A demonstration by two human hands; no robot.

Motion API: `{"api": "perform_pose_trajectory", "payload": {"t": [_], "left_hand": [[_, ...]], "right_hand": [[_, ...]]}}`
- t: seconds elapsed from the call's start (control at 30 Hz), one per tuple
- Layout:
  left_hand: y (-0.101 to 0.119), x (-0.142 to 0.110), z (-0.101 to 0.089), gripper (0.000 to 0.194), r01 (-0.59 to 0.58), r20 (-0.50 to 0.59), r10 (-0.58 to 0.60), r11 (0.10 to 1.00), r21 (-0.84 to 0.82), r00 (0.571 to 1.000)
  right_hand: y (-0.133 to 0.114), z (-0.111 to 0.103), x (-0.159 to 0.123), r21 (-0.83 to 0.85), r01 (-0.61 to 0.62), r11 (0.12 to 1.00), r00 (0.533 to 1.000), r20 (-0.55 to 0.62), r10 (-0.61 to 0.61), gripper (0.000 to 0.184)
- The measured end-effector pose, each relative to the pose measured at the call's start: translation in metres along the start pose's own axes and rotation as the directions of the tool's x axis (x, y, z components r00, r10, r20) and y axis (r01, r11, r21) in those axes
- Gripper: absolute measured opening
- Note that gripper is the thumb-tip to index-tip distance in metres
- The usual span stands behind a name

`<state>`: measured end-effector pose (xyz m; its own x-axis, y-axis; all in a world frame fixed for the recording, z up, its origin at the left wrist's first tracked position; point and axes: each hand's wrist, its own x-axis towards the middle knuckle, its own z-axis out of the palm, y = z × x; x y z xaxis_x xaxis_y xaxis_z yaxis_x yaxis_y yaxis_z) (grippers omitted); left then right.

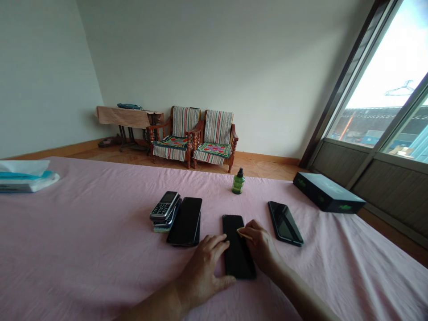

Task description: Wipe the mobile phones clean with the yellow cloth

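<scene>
At lower centre, the left hand (207, 267), grip loosely open, touched a black phone (236, 256); the right hand (262, 245) pinched a tan item (244, 234) over it.

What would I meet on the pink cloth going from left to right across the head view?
Tissue pack → stack of keypad phones → overlapping black phones → middle black phone → right-hand black phone → dark flat box.

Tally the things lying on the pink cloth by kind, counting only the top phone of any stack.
Touchscreen phones: 3
Keypad phone: 1
Green bottle: 1
Box: 1
Tissue pack: 1
Total: 7
</scene>
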<state>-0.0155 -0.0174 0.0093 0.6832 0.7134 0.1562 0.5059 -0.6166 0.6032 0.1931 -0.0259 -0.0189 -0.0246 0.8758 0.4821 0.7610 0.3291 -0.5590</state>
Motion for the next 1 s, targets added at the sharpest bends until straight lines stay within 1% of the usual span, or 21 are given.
{"api": "perform_pose_trajectory", "payload": {"t": [0.07,0.13,0.23,0.33,0.47,0.53,0.6,0.73,0.8,0.87,1.0], "left_hand": [[-0.001,0.0,0.0,0.07,-0.001,0.002,0.001,1.0,0.004,1.0],[-0.002,0.0,0.0,0.07,-0.005,0.004,0.005,1.0,-0.002,1.0],[-0.003,0.001,-0.004,0.071,-0.029,0.023,0.029,0.999,-0.022,0.999],[-0.005,0.002,-0.007,0.07,-0.064,0.043,0.066,0.997,-0.04,0.997],[-0.011,0.004,-0.006,0.066,-0.117,0.03,0.118,0.992,-0.04,0.993],[-0.013,0.004,-0.006,0.066,-0.127,0.034,0.129,0.991,-0.04,0.991],[-0.012,0.004,-0.008,0.067,-0.113,0.056,0.115,0.993,-0.046,0.992],[-0.007,0.002,-0.014,0.071,-0.062,0.105,0.066,0.997,-0.044,0.992],[-0.006,0.001,-0.015,0.072,-0.053,0.115,0.057,0.998,-0.034,0.992],[-0.006,0.001,-0.014,0.071,-0.063,0.112,0.067,0.997,-0.035,0.991],[-0.009,0.001,-0.012,0.071,-0.087,0.092,0.09,0.995,-0.039,0.992]], "right_hand": [[-0.012,-0.009,-0.024,0.064,-0.025,0.998,0.995,0.098,0.019,0.036],[-0.022,-0.019,-0.045,0.113,-0.056,0.992,0.987,0.155,0.039,0.033],[-0.031,-0.028,-0.062,0.153,-0.08,0.985,0.976,0.212,0.046,0.026],[-0.04,-0.026,-0.059,0.17,-0.042,0.985,0.972,0.234,0.001,0.024],[-0.059,-0.011,-0.04,0.173,0.074,0.982,0.958,0.26,-0.118,0.028],[-0.066,-0.008,-0.035,0.184,0.115,0.976,0.945,0.282,-0.165,0.028],[-0.065,-0.011,-0.036,0.208,0.101,0.973,0.939,0.302,-0.162,0.027],[-0.048,-0.03,-0.049,0.237,-0.025,0.971,0.943,0.327,-0.056,0.022],[-0.043,-0.036,-0.054,0.231,-0.056,0.971,0.947,0.321,-0.022,0.02],[-0.045,-0.035,-0.054,0.217,-0.031,0.976,0.945,0.325,-0.042,0.02],[-0.058,-0.024,-0.048,0.178,0.106,0.978,0.924,0.346,-0.163,0.026]]}}
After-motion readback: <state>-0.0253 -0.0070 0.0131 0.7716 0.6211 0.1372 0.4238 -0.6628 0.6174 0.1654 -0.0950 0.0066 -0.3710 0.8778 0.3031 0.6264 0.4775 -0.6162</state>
